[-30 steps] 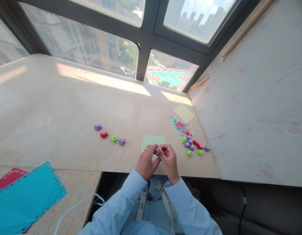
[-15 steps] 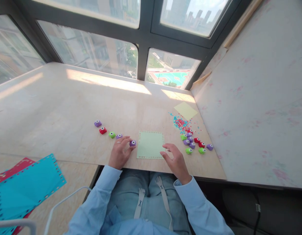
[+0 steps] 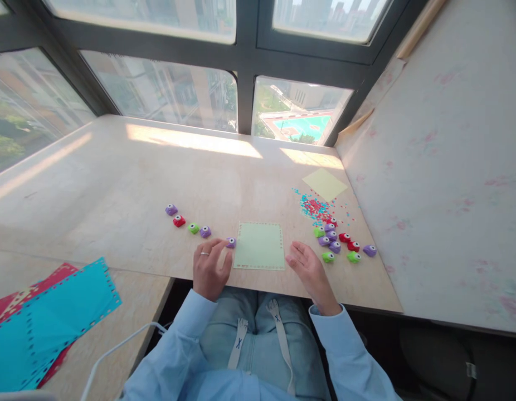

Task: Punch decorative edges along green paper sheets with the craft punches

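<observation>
A pale green sheet of paper with small punched holes along its edges lies flat before me. By its left edge stands a purple craft punch with a white, eye-like button. My left hand, wearing a ring, is just beside that punch; its fingertips are at or close to the punch, and the thumb is apart from it. My right hand hovers to the right of the sheet, fingers extended and holding nothing.
More punches in purple, red and green run in a line at the left. Several others cluster at the right, below red and blue confetti and a yellow sheet. Blue sheets with punched edges lie at lower left, near a white cable.
My left thumb has come away from the purple punch, which stays by the sheet's left edge. My right hand has moved off the sheet's right edge. The view has shifted slightly.
</observation>
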`<state>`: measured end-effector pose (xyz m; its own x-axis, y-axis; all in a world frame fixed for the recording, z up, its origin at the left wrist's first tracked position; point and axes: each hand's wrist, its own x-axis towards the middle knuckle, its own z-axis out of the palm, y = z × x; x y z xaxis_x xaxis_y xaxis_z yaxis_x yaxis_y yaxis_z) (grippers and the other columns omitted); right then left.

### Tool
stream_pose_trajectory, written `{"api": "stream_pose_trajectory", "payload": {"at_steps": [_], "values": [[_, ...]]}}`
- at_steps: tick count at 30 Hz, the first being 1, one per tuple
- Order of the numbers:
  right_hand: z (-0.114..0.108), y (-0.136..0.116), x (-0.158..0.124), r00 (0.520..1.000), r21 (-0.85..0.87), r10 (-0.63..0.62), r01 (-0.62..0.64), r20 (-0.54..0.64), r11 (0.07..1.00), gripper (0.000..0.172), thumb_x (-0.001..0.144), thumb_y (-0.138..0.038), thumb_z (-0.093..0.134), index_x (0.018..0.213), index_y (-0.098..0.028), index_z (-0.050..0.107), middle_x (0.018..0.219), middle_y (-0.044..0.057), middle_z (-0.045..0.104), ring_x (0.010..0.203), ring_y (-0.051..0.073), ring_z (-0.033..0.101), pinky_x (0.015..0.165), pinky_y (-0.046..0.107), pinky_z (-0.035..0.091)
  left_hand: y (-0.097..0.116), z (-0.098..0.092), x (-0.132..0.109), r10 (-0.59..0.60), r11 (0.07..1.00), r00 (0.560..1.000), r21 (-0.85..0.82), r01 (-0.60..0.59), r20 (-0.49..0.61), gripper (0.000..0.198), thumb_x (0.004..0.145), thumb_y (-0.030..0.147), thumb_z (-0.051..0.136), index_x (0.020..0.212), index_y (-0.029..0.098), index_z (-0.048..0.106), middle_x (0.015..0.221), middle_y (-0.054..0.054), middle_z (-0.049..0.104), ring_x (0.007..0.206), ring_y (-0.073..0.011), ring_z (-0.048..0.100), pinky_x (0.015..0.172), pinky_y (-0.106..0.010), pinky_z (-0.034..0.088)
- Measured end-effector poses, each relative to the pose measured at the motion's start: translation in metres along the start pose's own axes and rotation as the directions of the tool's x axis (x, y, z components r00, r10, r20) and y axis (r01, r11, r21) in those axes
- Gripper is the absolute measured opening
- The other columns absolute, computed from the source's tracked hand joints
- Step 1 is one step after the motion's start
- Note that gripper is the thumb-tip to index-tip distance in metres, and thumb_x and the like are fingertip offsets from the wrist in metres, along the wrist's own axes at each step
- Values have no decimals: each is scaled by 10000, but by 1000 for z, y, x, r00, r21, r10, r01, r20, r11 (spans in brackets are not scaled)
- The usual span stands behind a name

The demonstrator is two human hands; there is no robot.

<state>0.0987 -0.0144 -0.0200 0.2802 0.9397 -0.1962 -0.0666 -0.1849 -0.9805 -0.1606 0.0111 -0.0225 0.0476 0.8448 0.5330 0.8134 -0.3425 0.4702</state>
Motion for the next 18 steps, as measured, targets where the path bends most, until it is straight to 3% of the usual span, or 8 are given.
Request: {"api": "stream_pose_trajectory", "payload": {"at_steps": [4,7,10,14,18], "values": [[4,-11,-9,992,148,114,-121,59,981,507,666,-375,824,1121,-240,645,1352,120,595,1307,288,511,1044,480,469,23,4,-16,196,981,957,-43,-191,215,214,914,280,536,1075,235,669,1170,-81,675,1087,-255,592,926,-425,461],[10,-14,-14,983,223,157,-176,97,959,487,668,-359,827,1107,-238,653,1352,106,599,1308,275,512,1068,461,451,29,9,-18,207,977,931,-6,-215,300,211,918,293,536,1055,244,689,1206,-74,671,1101,-274,580,902,-445,436],[14,-14,-14,981,314,174,-191,81,930,445,664,-332,829,1065,-229,669,1282,97,640,1257,270,557,1040,447,480,27,10,-15,180,982,929,-3,-189,325,208,915,316,546,1033,247,703,1197,-74,674,1093,-279,574,884,-448,427],[15,-13,-5,975,435,199,-221,96,873,320,651,-303,824,926,-202,693,1042,80,713,1026,248,671,852,391,575,25,8,-14,190,981,923,-28,-191,334,218,919,321,545,1050,243,701,1212,-77,665,1106,-275,563,888,-443,428],[16,-20,2,961,419,248,-276,122,865,332,633,-305,825,911,-185,691,1000,77,714,923,212,683,718,304,571,25,9,-16,199,979,930,-30,-200,310,211,919,317,551,1046,239,700,1202,-81,666,1096,-271,566,881,-438,432]]}}
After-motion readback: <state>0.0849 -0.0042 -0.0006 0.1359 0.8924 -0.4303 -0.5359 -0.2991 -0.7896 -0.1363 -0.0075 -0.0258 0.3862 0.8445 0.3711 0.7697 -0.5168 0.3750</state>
